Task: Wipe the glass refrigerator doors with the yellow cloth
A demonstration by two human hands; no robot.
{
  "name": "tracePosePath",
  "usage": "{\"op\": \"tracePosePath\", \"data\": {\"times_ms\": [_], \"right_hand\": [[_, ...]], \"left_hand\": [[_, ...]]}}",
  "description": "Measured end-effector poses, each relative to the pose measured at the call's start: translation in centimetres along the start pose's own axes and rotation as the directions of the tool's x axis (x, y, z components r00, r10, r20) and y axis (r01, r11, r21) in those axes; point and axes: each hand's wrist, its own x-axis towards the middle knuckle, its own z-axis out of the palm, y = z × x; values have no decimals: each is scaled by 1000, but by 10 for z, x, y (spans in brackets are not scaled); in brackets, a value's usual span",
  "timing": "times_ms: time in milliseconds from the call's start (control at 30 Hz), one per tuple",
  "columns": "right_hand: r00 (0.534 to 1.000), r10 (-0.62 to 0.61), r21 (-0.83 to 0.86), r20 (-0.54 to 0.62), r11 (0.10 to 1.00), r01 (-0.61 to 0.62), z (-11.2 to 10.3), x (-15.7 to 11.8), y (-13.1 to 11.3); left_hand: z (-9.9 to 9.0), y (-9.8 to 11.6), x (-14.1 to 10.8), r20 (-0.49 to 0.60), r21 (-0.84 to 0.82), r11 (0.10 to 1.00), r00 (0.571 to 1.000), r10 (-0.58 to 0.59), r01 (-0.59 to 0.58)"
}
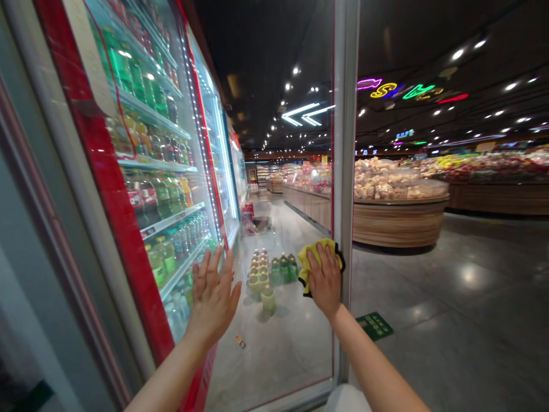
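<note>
My right hand [326, 280] presses a yellow cloth with black edging [307, 260] against the glass door [291, 337], beside its grey metal frame [345, 171]. The cloth shows around my fingers and under the palm. My left hand [214, 297] is raised with its fingers spread and holds nothing. It appears in front of the lit fridge's lower shelves; whether it touches the glass I cannot tell. Through the door, several yellowish bottles [268, 300] and green bottles [283, 269] stand on the floor.
On the left, a red-framed fridge [124, 246] holds shelves of drink bottles [165, 194]. A wood-sided display stand [397, 223] with packaged goods is at the right. A green floor sign [374, 325] lies right of the door frame. A small orange item [240, 341] is on the floor.
</note>
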Motion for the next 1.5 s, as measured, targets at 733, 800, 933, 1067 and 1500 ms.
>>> {"op": "tracePosePath", "data": {"times_ms": [733,800,933,1067,1500], "right_hand": [[990,48,40,-135,998,-43,-32,186,77],[987,27,61,-156,998,-17,-35,234,85],[975,11,70,-222,998,4,-39,323,98],[969,40,51,-244,998,-28,-42,349,103],[970,225,-147,-95,960,-237,-38,128,44]], "left_hand": [[8,10,5,-114,-27,999,993,38,-41],[6,12,10,-124,-38,998,992,38,-43],[3,17,18,-143,-67,997,989,32,-42],[4,21,22,-163,-80,996,986,24,-38],[22,15,-5,-113,-125,990,992,57,-71]]}}
